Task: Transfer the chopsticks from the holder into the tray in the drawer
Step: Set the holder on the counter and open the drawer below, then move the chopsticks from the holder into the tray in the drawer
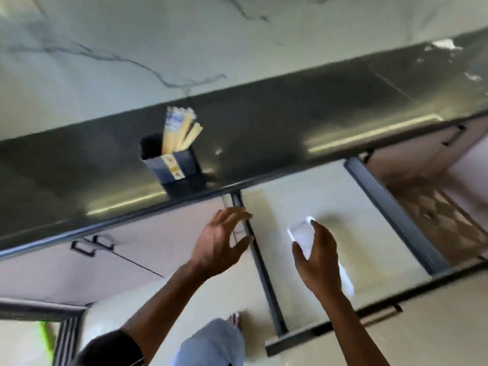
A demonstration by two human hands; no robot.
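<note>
A dark square holder (179,165) stands near the front edge of the dark countertop (264,128). Several pale chopsticks (179,130), some in paper sleeves, stick up out of it. Below the counter a drawer (375,233) is pulled open, and a clear, glossy tray (303,233) lies on its pale floor. My left hand (221,239) hovers with spread fingers over the drawer's left rail, holding nothing. My right hand (317,257) hangs above the tray with relaxed, empty fingers. The picture is blurred by motion.
A marble-patterned wall (132,48) rises behind the counter. Closed cabinet fronts with dark handles (92,245) flank the drawer. My leg and bare foot (232,320) stand on the floor below. Patterned flooring (435,207) shows at the right.
</note>
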